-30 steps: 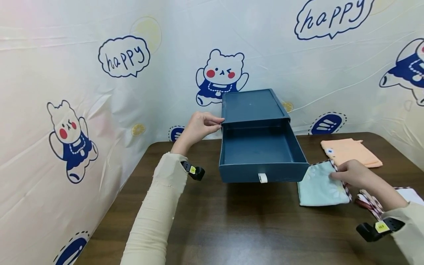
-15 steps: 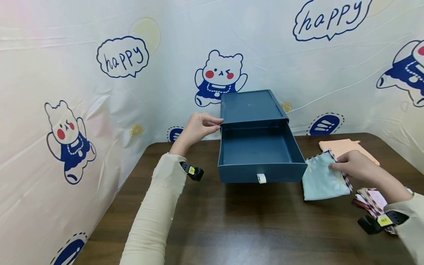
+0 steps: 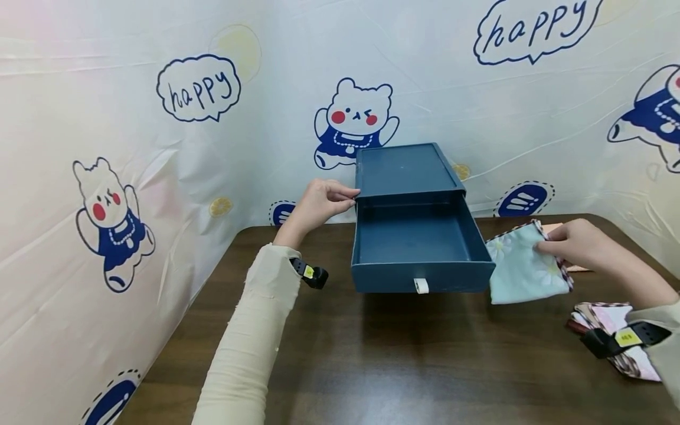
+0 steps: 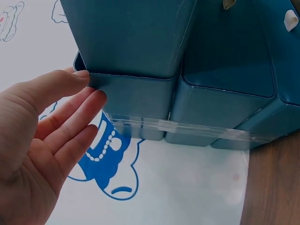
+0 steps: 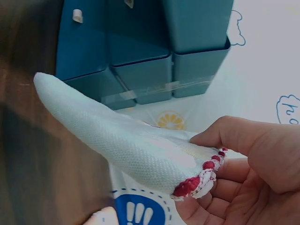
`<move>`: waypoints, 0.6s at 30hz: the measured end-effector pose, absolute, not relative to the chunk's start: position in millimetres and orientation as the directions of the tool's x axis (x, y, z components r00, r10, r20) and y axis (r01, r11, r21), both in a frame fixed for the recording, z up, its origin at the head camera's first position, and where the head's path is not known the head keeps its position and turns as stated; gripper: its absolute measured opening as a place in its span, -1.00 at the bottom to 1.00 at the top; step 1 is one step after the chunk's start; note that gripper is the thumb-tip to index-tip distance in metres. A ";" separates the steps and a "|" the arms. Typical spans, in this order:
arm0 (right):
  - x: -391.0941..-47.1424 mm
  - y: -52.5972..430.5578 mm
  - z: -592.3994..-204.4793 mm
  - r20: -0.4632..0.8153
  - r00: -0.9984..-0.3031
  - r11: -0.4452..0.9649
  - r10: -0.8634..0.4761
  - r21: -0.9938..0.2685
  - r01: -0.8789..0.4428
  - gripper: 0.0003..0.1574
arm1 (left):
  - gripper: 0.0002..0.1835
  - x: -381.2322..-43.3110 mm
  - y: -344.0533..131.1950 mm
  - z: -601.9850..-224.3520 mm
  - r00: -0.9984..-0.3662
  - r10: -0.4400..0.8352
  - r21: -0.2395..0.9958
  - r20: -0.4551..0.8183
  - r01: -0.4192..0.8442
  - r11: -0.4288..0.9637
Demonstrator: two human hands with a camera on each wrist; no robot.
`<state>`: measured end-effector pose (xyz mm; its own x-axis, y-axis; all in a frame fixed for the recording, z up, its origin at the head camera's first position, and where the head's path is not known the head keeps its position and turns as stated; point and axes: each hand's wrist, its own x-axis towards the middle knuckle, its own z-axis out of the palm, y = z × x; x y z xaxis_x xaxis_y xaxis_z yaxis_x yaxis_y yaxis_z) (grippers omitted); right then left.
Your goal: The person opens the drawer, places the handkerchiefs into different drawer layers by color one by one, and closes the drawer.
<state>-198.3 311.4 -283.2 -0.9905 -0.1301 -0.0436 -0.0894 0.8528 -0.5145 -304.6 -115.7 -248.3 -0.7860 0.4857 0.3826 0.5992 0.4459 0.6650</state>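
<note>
A dark blue stacked drawer cabinet (image 3: 404,170) stands at the table's back; its top drawer (image 3: 419,236) is pulled out, with only bare floor showing inside. My left hand (image 3: 321,203) pinches the cabinet's front left edge beside that drawer. In the left wrist view the thumb (image 4: 70,80) lies at the rim, the other fingers extended alongside. With my right hand (image 3: 579,248) I hold a folded pale green towel (image 3: 523,265) by its checked edge, thumb on top and fingers beneath. The towel hangs just right of the drawer front, raised over the table. In the right wrist view the towel (image 5: 126,136) sags away from the fingers.
A folded peach towel (image 3: 579,268) lies behind the right hand, mostly hidden. Pink and checked folded cloths (image 3: 611,319) lie at the right, partly under the right wrist's camera. A white tab (image 3: 421,286) sticks out of the drawer front. A printed sheet covers the wall behind.
My right hand has lifted the pale green towel up and away from the table, now overlapping the peach towel. The left hand and the drawer have stayed put.
</note>
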 end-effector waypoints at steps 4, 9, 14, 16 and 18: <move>-200.1 312.2 -273.9 -0.041 -0.990 0.847 -0.132 -0.524 -0.091 -0.67 | -0.72 -304.6 -116.5 -247.9 -0.784 0.491 0.664 0.380 0.600 0.446; -199.7 311.6 -263.0 -0.032 -0.993 0.828 -0.116 -0.555 -0.078 -0.65 | -0.72 -304.9 -116.8 -247.7 -0.778 0.495 0.662 0.387 0.608 0.438; -197.2 310.1 -251.0 -0.016 -0.996 0.807 -0.092 -0.587 -0.065 -0.64 | -0.72 -305.6 -115.8 -248.7 -0.777 0.495 0.662 0.390 0.610 0.436; -196.6 309.9 -246.9 -0.015 -0.995 0.813 -0.096 -0.578 -0.070 -0.61 | -0.72 -305.8 -115.5 -248.6 -0.776 0.496 0.662 0.390 0.610 0.435; -195.9 309.9 -243.0 -0.020 -0.994 0.823 -0.103 -0.563 -0.074 -0.59 | -0.72 -305.9 -115.4 -248.2 -0.777 0.495 0.661 0.390 0.610 0.436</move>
